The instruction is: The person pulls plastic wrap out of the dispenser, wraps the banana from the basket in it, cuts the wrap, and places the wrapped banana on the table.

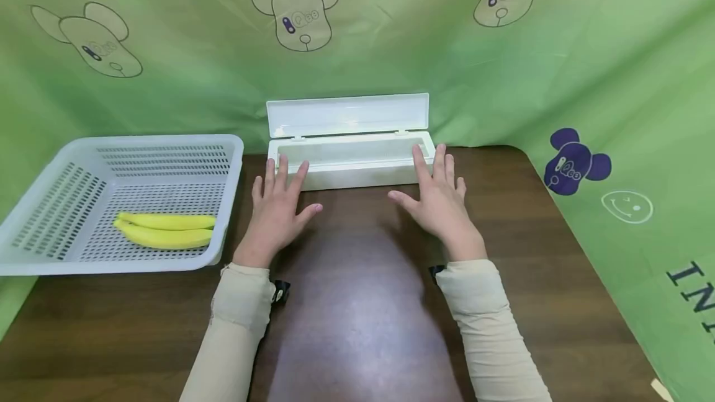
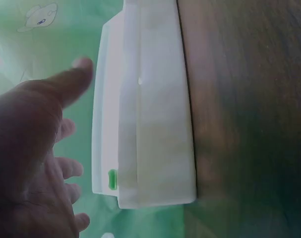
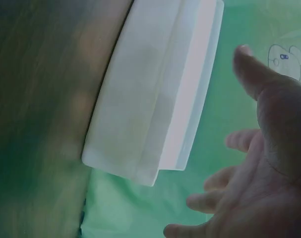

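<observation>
A long white plastic box (image 1: 363, 177) stands at the back of the table, its hinged lid (image 1: 349, 116) raised against the green cloth. My left hand (image 1: 277, 213), fingers spread, is nearest the box's left end. Toward the right end reaches my right hand (image 1: 441, 203), its fingers also spread. Neither hand holds anything. In the left wrist view a gap shows between the left thumb (image 2: 73, 82) and the box (image 2: 162, 124); a small green piece (image 2: 112, 179) sits on the lid's end. The right wrist view shows the right thumb (image 3: 252, 69) apart from the box (image 3: 130, 94).
A pale perforated plastic basket (image 1: 237, 178) stands at the left with two bananas (image 1: 167, 239) lying in it. Green cloth (image 1: 380, 30) printed with bear heads hangs behind and along the right side of the brown wooden table (image 1: 357, 303).
</observation>
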A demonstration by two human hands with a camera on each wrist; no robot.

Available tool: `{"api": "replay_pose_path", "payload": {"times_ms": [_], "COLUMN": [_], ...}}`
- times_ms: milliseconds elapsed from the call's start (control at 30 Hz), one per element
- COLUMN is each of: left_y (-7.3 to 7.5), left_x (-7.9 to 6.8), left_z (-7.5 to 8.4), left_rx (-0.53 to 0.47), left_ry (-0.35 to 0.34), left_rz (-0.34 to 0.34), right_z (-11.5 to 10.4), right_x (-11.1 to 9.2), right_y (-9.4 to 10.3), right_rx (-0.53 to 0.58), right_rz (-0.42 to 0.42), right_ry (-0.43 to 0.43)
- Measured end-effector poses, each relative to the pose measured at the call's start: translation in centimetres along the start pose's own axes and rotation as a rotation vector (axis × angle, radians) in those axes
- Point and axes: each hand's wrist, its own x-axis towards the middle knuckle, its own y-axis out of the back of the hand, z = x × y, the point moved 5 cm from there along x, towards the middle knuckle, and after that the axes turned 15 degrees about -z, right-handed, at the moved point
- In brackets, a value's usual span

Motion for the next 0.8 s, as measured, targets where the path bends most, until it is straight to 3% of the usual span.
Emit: {"api": "replay_pose_path", "payload": {"times_ms": [167, 400, 600, 800], "left_y": [0.6, 1.7, 2.7, 3.1], "left_x": [1.8, 3.9, 4.8, 5.7], "left_z": [0.5, 0.4, -0.2, -0.7], "left_rx": [0.001, 0.043, 0.118, 0.105], "left_ry": [-0.005, 0.019, 0.057, 0.061], "left_rz": [-0.001, 0.001, -0.039, -0.064], "right_z": [0.1, 0.0, 0.2, 0.4], "right_x": [1.1, 3.7, 5.3, 6.2], "right_y": [0.4, 0.4, 1.0, 1.5], "right_rx": [-0.012, -0.111, -0.180, -0.211], "right_rz": [0.006, 0.008, 0.027, 0.011], "right_ry": [0.023, 0.064, 0.093, 0.111]}}
